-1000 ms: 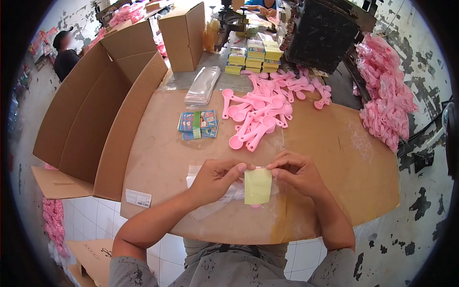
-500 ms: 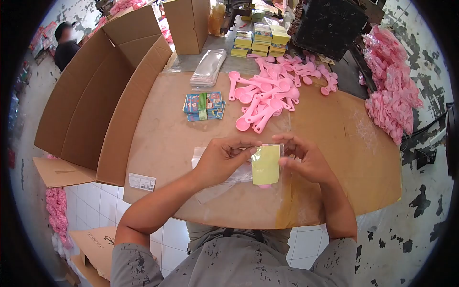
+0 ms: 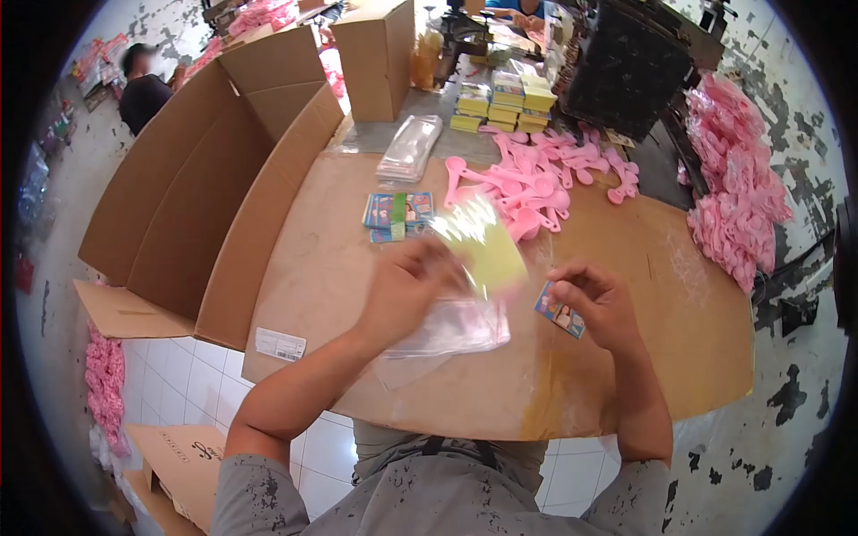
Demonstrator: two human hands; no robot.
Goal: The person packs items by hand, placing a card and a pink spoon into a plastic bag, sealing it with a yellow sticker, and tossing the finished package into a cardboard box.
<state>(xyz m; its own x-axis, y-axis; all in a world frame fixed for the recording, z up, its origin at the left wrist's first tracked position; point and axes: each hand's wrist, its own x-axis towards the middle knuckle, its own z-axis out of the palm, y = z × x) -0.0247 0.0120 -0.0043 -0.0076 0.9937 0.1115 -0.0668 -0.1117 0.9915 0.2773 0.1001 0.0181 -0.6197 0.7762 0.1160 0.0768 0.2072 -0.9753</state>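
My left hand [image 3: 407, 290] pinches a clear plastic bag, smeared by motion, raised over the table. Inside it are a pale yellow card [image 3: 487, 255] and something pink at the lower edge, probably a measuring spoon. My right hand [image 3: 597, 305] is closed, its thumb and fingertips on the corner of a small blue printed card [image 3: 563, 314]. Between the hands, flat clear plastic bags [image 3: 460, 330] lie on the cardboard-covered table. Behind the raised bag spreads a heap of pink measuring spoons [image 3: 536, 179].
Blue cards bound with a green band [image 3: 399, 211] lie left of the spoons, with a stack of clear bags [image 3: 409, 147] behind. Card stacks [image 3: 505, 98] stand at the back. A large open carton [image 3: 188, 188] is at left; pink bagged goods [image 3: 733, 179] hang at right.
My left hand has lifted the bag with the yellow card up and away from the table. My right hand has moved right, apart from the bag, and a blue card now shows at its fingers.
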